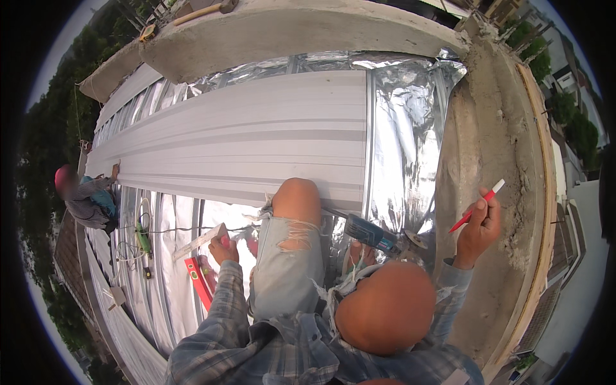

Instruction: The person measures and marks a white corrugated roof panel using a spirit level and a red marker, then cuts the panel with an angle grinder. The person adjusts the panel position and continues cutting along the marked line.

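Observation:
My left hand (224,249), beside my left knee, is closed on a pale try square (194,245) whose long blade points to the left. Raised at the right, near the concrete wall, my right hand (482,226) grips a red marker (476,206) with a white end. A blue angle grinder (371,232) with a round disc (416,239) lies between my legs and the foil. In front of my knees stretches a long ribbed grey metal roofing sheet (244,122). A red spirit level (198,282) rests below my left hand.
A co-worker (90,196) crouches at the far left, one hand on the sheet's end. A green corded tool (142,239) lies on the silver foil (404,141). Concrete walls (308,29) border the back and right; a hammer (205,12) and tape measure (149,31) sit on top.

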`<state>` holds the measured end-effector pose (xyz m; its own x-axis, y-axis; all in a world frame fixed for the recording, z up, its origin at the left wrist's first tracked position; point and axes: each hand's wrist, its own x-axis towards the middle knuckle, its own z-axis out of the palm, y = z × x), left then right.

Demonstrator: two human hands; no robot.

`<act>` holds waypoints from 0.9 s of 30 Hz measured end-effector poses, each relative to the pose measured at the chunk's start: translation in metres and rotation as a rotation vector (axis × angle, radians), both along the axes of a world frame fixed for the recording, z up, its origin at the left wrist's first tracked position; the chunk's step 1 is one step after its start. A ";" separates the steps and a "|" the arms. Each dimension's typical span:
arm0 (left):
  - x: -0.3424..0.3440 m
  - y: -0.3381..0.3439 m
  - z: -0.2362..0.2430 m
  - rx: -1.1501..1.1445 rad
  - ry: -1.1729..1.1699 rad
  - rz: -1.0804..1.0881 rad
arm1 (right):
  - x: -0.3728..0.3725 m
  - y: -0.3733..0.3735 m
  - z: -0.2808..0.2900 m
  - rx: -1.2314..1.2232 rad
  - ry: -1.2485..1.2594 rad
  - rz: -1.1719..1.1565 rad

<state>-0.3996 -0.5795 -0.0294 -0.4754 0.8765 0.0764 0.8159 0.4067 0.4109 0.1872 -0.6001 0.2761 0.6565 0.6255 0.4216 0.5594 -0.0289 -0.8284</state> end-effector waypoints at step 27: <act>0.239 0.086 0.335 0.201 -1.689 -1.109 | 0.030 -0.022 0.018 0.274 0.003 -0.127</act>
<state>-0.1608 -0.4937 0.3061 0.4665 0.8189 0.3344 -0.5382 -0.0373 0.8420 0.2173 -0.6220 0.2939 0.7238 0.4011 0.5614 0.5634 0.1262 -0.8165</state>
